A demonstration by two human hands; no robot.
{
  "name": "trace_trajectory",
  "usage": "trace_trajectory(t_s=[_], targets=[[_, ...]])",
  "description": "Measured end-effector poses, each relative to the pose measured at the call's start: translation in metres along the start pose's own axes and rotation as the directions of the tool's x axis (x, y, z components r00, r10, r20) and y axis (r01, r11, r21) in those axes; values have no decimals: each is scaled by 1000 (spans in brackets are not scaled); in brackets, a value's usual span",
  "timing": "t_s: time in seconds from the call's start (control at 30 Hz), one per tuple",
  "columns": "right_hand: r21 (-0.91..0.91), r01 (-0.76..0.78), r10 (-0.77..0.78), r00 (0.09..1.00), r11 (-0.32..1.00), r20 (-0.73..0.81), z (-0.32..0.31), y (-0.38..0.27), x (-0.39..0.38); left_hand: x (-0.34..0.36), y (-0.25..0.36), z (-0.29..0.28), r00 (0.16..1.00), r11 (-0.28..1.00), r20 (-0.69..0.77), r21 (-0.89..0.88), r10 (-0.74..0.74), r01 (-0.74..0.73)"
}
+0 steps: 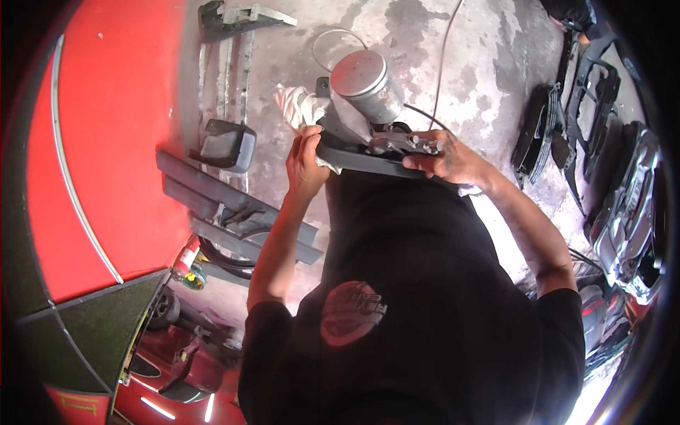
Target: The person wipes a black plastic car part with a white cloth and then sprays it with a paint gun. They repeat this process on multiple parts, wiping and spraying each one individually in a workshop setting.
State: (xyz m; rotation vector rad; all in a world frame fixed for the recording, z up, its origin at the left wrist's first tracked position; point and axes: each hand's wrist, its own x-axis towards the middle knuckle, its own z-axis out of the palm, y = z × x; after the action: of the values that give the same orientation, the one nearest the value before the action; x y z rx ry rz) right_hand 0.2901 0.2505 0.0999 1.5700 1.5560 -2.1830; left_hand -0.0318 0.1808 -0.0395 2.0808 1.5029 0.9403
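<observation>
My left hand [306, 161] is closed on a crumpled white cloth [300, 108], with its fingers against the left end of a dark grey, curved plastic trim piece [368, 160]. Across from it, my right hand [459, 159] is wrapped round the back of a spray gun [404, 142], beside the gun's metal knobs. The right thumb rests along the trim piece's right end. A silver metal cup [379, 99] with a round lid sits on the gun and tilts away from me. Part of the gun's body and its grip are hidden behind the trim piece and my hand.
Long grey trim panels [237, 216] and a dark mirror-like housing [228, 145] lie to the left, beside a red panel [113, 142]. Black car parts [542, 134] line the right side. A thin hose [443, 67] runs over the stained concrete floor [485, 42].
</observation>
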Motion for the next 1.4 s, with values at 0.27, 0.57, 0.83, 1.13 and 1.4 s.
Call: trace_trajectory(t_s=[0.27,0.57,0.83,1.13,1.4], targets=[[93,130,-131,991,987,5,40,5,9,-36,0,-16,955,965,150,92,-258,246],[9,252,-252,962,968,107,60,3,26,-28,9,3,518,731,715,-12,-471,682],[-105,-57,80,968,993,239,56,25,33,-84,-119,150,832,981,526,163,-177,106],[-68,-232,241,939,970,245,55,-15,51,-82,-79,90,605,775,674,-77,-423,627],[81,-6,-12,977,997,215,64,-4,60,-25,-7,-33,585,574,785,-388,-204,721]])
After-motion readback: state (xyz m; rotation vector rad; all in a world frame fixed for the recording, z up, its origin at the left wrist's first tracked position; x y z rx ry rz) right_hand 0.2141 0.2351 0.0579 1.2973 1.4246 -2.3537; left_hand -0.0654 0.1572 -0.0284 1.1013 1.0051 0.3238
